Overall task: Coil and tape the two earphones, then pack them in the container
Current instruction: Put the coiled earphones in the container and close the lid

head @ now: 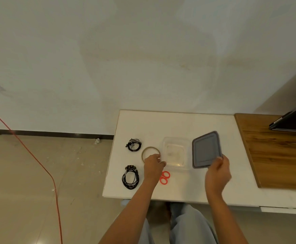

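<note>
A: What is seen nearest on the white counter?

B: Red scissor handles are seen at six o'clock of the clear container, partly hidden by the left hand. At nine o'clock of that hand one coiled earphone is laid flat, its long axis running near to far.

A: And the fingers?

B: The left fingers are curled closed at the container's near left corner, over the tape roll; which of the two is gripped cannot be told. The grey lid is pinched at its near edge by the right hand and held tilted at three o'clock of the open container.

A: Farther back?

B: A second coiled earphone is seen at ten o'clock of the roll. Beyond, a white wall; at left, tiled floor crossed by a red cable.
</note>
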